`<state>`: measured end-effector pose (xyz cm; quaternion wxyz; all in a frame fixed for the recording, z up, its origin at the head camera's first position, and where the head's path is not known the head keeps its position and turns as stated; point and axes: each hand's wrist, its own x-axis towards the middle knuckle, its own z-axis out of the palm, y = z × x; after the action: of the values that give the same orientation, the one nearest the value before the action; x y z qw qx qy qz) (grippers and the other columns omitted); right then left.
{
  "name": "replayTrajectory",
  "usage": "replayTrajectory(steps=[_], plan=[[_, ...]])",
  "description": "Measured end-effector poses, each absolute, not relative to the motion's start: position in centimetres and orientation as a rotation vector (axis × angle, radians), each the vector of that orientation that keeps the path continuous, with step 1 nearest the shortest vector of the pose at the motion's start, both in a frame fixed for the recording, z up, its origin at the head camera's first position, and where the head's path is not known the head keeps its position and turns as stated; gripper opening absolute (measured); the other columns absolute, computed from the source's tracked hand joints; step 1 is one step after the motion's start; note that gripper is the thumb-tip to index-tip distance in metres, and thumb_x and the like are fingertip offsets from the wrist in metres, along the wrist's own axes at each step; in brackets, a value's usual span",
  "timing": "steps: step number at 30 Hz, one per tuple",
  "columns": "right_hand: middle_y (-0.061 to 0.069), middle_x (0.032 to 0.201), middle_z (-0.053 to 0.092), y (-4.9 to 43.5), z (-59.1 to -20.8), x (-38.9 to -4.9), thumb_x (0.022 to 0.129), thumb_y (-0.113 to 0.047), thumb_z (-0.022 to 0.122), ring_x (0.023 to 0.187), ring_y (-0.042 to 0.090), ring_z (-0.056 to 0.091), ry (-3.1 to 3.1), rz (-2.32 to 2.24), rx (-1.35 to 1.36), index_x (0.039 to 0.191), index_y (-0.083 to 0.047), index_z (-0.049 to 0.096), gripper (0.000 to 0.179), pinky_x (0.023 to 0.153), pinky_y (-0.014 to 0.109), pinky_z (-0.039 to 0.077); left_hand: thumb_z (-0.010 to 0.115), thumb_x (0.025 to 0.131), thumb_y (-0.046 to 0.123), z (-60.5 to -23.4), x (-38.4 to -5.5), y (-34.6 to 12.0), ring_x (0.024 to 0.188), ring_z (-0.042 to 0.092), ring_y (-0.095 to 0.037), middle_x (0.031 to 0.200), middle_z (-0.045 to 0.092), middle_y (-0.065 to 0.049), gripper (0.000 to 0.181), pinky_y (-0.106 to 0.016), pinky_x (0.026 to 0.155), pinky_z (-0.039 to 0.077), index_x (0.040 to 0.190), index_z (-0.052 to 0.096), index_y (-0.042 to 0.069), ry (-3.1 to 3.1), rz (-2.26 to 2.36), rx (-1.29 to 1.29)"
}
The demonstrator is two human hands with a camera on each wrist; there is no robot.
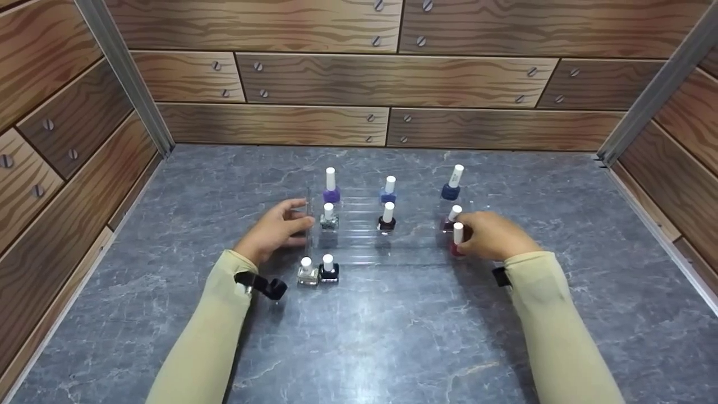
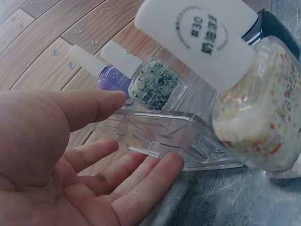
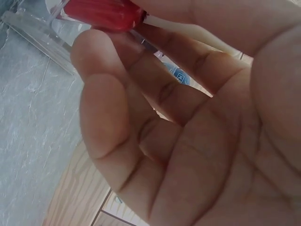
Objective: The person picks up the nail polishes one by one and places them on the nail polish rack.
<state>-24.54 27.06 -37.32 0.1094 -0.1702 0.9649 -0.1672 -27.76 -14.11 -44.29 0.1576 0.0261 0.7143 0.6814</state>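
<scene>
A clear stepped display rack (image 1: 359, 257) carries several white-capped nail polish bottles. At its right front, my right hand (image 1: 493, 235) pinches a red nail polish bottle (image 1: 457, 247); the right wrist view shows its red body (image 3: 103, 14) at the fingers. Just behind is a dark red bottle (image 1: 450, 223). My left hand (image 1: 277, 227) is at the rack's left side panel (image 2: 164, 120), thumb by its upper edge and fingers along its outer face, loosely extended. A speckled cream bottle (image 2: 263, 108) and a black bottle (image 1: 328, 271) stand in front of the rack's left end.
On the rack's back row are a purple bottle (image 1: 331, 193), a blue-violet bottle (image 1: 388, 194) and a tilted navy bottle (image 1: 450, 191). A speckled green bottle (image 1: 329, 220) and a dark bottle (image 1: 386, 223) stand before them. Wood-patterned walls (image 1: 359, 78) enclose the grey marbled table (image 1: 359, 348).
</scene>
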Motion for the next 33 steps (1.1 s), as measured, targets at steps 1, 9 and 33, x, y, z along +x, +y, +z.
replayTrajectory(steps=[1,9,33], plan=[[0.004,0.086,0.068,27.1,-37.3,-24.5,0.086,-0.012,0.077,0.081,0.024,0.062,2.836,-0.489,-0.503,0.093,-0.011,0.067,0.012,0.077,0.050,0.057,0.066,0.100,0.008,-44.3,-27.7,-14.2,0.132,0.054,-0.042,0.146,0.047,-0.027,0.067,-0.045,0.101,0.059,0.158,0.032,0.001,2.042,1.949,0.076],[0.003,0.086,0.067,26.9,-37.0,-24.4,0.088,-0.014,0.075,0.080,0.023,0.060,2.842,-0.474,-0.523,0.095,-0.012,0.067,0.011,0.076,0.047,0.056,0.067,0.100,0.009,-44.5,-27.5,-14.3,0.132,0.055,-0.041,0.147,0.047,-0.026,0.067,-0.044,0.101,0.059,0.158,0.033,0.002,2.044,1.940,0.067],[0.006,0.087,0.066,27.2,-33.8,-22.6,0.095,-0.026,0.074,0.078,0.021,0.059,2.970,-0.785,-0.452,0.097,-0.008,0.064,0.021,0.068,0.035,0.054,0.065,0.101,0.009,-44.3,-27.6,-14.1,0.130,0.055,-0.040,0.146,0.045,-0.025,0.065,-0.043,0.094,0.063,0.158,0.033,0.002,2.081,1.911,0.075]])
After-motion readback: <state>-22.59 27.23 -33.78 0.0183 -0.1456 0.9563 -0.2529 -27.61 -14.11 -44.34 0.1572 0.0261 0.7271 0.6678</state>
